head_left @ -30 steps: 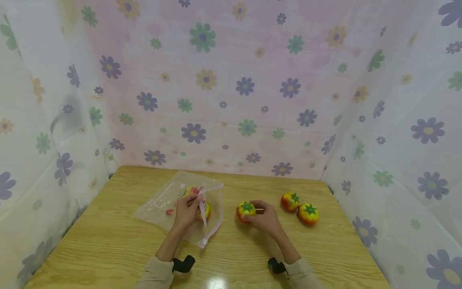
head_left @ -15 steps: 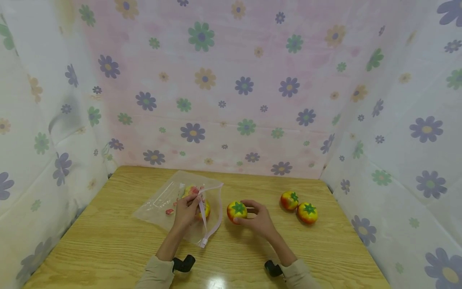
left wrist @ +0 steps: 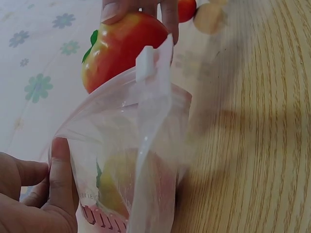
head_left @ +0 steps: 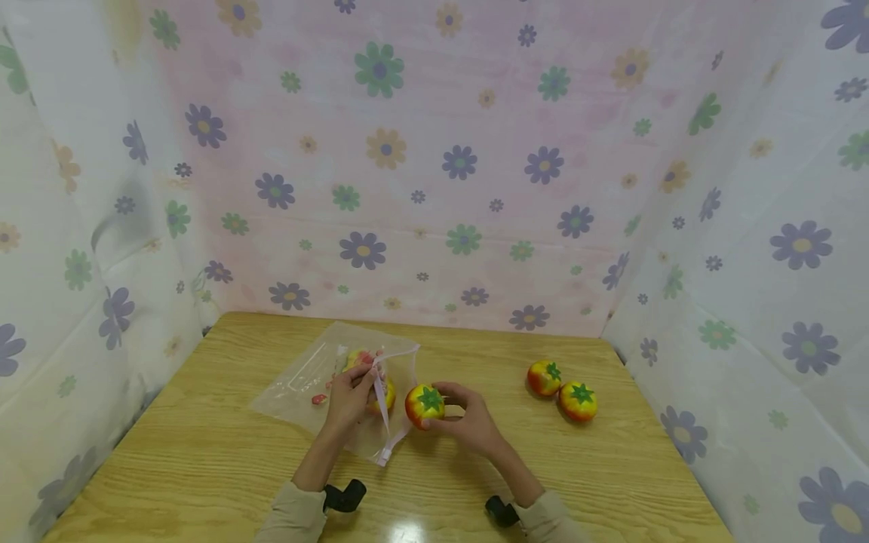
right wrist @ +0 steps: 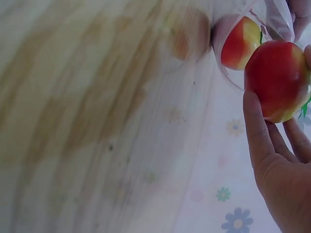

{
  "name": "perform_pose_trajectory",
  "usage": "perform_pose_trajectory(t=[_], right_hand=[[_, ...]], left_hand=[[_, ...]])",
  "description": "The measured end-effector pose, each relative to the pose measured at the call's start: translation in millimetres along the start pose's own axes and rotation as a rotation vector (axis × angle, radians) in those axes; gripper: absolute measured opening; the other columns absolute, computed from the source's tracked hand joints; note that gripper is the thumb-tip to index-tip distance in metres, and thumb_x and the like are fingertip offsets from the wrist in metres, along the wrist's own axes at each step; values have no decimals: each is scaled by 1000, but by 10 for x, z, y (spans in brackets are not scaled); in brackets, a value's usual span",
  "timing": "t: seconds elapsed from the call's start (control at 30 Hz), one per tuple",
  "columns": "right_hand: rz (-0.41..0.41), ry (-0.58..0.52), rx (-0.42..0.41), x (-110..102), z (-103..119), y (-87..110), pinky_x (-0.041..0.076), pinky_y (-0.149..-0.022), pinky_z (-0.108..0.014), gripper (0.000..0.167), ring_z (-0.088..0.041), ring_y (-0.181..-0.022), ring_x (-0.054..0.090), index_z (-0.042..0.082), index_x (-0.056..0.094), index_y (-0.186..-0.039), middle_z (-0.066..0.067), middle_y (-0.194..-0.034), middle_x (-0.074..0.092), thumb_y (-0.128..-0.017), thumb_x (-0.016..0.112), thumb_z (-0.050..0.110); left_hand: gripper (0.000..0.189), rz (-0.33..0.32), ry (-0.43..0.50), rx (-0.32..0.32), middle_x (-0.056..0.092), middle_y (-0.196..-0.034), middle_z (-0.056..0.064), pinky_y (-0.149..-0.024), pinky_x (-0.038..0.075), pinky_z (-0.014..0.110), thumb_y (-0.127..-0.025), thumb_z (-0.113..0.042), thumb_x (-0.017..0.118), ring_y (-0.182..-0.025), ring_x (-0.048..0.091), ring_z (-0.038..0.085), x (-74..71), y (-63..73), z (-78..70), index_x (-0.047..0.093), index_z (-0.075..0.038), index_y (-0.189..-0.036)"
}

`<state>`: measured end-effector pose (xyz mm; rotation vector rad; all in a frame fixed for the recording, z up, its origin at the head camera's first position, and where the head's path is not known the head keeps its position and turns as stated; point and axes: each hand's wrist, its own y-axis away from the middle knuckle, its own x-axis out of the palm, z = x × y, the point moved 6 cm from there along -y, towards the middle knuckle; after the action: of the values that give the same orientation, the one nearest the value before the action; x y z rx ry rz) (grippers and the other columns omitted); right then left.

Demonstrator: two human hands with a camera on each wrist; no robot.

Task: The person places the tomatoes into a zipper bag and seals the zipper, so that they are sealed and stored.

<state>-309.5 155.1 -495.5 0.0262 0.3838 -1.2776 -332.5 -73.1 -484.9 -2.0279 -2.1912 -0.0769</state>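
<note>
My left hand (head_left: 349, 396) pinches the upper edge of a clear zip bag (head_left: 299, 377) with a pink seal and white slider (left wrist: 145, 64), so its mouth gapes to the right. Inside the bag shows a red-yellow toy tomato (right wrist: 241, 42), partly hidden by the left hand in the head view. My right hand (head_left: 468, 422) grips another red-yellow toy tomato (head_left: 425, 406) with a green leaf top, thumb on the near side and fingers on the far side. This tomato is right at the bag's mouth, overlapping its rim in the head view.
Two more toy tomatoes, one (head_left: 545, 377) behind the other (head_left: 578, 401), sit side by side on the right of the wooden table (head_left: 516, 490). Flowered cloth (head_left: 421, 188) hangs behind the table and along both sides.
My right hand has carried its tomato leftward to the bag's mouth. The left hand and the bag have stayed in place, as have the two tomatoes on the right.
</note>
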Motion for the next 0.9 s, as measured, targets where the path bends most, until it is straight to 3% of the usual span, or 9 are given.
perform_pose_trajectory(t=[0.37, 0.77, 0.9], right_hand=[[148, 28, -41, 255, 50, -70, 61, -90, -35, 56, -36, -118, 61, 7, 58, -140, -17, -138, 59, -90, 80, 16], [196, 54, -18, 383, 50, -109, 59, -95, -35, 59, -37, -125, 58, 5, 53, -145, -15, -145, 54, -93, 77, 17], [194, 70, -21, 402, 50, -129, 59, -94, -35, 59, -37, -124, 58, 2, 52, -146, -17, -145, 54, -93, 76, 17]], left_hand=[[29, 28, -3, -1, 68, -114, 31, -75, 61, 21, -106, -2, 51, -89, 71, 15, 4, 14, -3, 58, 18, -126], [29, 19, -27, -11, 66, -118, 33, -75, 61, 22, -105, -1, 52, -97, 71, 23, 13, 11, 22, 58, 17, -127], [27, 3, -43, -8, 68, -113, 31, -73, 61, 20, -104, -1, 53, -93, 71, 20, 12, -3, 33, 61, 16, -123]])
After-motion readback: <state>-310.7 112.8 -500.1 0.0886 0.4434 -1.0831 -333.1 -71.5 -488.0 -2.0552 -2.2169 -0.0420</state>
